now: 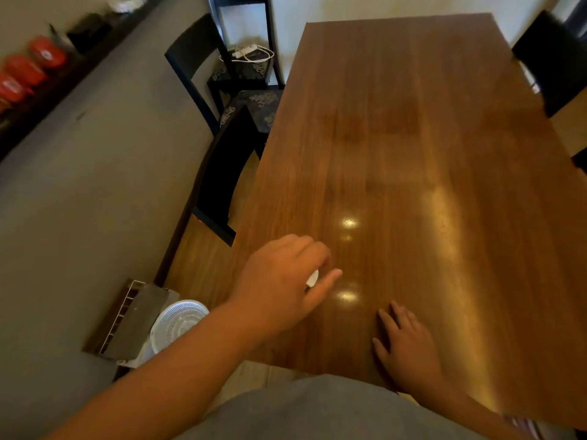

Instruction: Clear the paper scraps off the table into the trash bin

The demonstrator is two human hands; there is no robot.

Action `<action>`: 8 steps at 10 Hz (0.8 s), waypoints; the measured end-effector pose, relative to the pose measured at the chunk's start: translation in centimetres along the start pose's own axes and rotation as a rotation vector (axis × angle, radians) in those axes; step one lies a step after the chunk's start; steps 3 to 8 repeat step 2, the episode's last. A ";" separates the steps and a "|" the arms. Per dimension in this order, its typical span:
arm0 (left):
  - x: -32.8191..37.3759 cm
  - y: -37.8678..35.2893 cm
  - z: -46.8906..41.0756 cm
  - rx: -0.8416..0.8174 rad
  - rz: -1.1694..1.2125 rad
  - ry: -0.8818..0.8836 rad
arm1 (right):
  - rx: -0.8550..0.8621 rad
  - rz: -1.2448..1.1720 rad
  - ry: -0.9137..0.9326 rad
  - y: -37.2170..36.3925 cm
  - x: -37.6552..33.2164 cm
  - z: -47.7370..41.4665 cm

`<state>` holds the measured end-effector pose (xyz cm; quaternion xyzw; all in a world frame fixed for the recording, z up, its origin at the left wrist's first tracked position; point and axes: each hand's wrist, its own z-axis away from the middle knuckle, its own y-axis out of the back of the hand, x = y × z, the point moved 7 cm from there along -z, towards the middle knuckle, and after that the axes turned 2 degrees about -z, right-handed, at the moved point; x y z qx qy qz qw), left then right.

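My left hand [282, 281] hovers over the near left part of the brown wooden table [413, 138], fingers curled around a small white paper scrap [312, 278] that peeks out between thumb and fingers. My right hand [405, 347] lies flat on the table near its front edge, fingers spread, holding nothing. No other scraps show on the tabletop. No trash bin is clearly visible; the frame is blurred.
Two black chairs [222, 173] stand along the table's left side, another chair [552, 61] at the far right. A white round fan [178, 322] and a flat box [127, 322] sit on the floor at lower left. Red items [28, 71] line a shelf at far left.
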<state>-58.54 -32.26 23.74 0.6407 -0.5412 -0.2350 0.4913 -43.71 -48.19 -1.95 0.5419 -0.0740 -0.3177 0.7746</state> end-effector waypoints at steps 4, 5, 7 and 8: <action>-6.0 -8.6 2.8 -0.675 -0.311 0.194 | -0.023 -0.006 0.100 -0.1 1.2 -0.2; -6.0 -8.6 2.8 -0.675 -0.311 0.194 | -0.023 -0.006 0.100 -0.1 1.2 -0.2; -6.0 -8.6 2.8 -0.675 -0.311 0.194 | -0.023 -0.006 0.100 -0.1 1.2 -0.2; -6.0 -8.6 2.8 -0.675 -0.311 0.194 | -0.023 -0.006 0.100 -0.1 1.2 -0.2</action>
